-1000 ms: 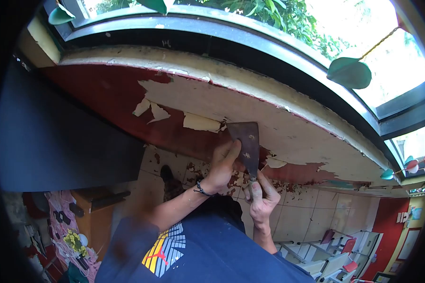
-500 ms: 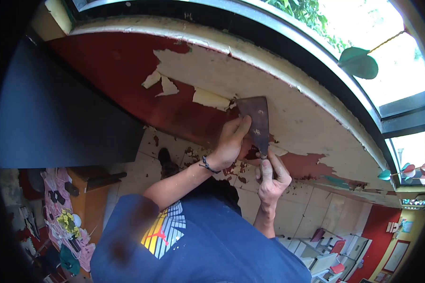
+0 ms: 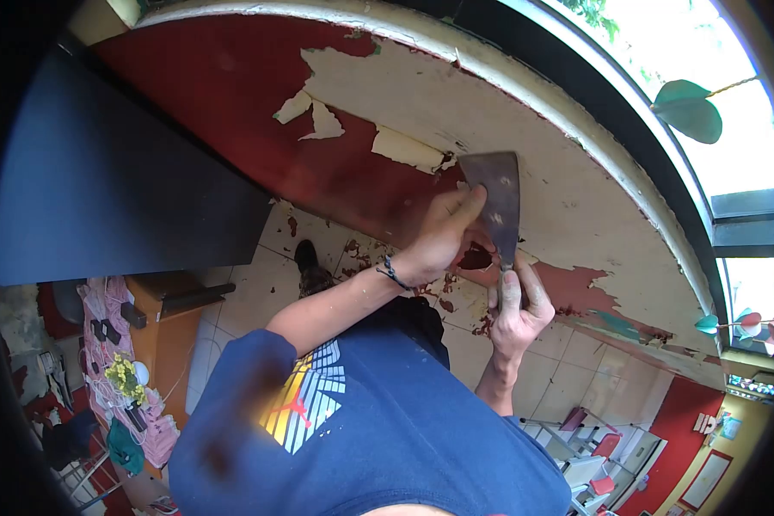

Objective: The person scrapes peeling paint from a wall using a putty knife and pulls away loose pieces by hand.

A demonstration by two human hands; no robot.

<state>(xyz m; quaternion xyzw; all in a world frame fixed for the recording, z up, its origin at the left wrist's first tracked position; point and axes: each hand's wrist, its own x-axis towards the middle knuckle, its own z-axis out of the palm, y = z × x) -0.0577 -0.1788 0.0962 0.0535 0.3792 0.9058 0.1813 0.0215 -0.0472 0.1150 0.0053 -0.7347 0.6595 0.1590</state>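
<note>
A scraper with a wide dark metal blade [image 3: 500, 206] lies against the wall, its edge on the bare pale patch [image 3: 576, 189] beside the red paint [image 3: 258, 103]. My right hand [image 3: 521, 314] is closed around its handle, thumb along the top. My left hand [image 3: 445, 234], with a dark bracelet at the wrist, presses its thumb on the blade's left side; its other fingers are partly hidden. Curled strips of loose paint [image 3: 408, 149] hang left of the blade. A torn red flake [image 3: 475, 256] shows between the hands.
A window frame [image 3: 752, 206] with hanging green leaf shapes [image 3: 688, 112] runs along the upper right. At left are a large dark panel [image 3: 120, 181] and a wooden cabinet [image 3: 159, 344]. Paint chips litter the tiled floor [image 3: 267, 284]. Chairs [image 3: 589, 469] stand lower right.
The view has shifted, so the wall and window sit higher. Both hands and the scraper appear farther right and higher in view, with the same hold. The blade remains beside the loose strips.
</note>
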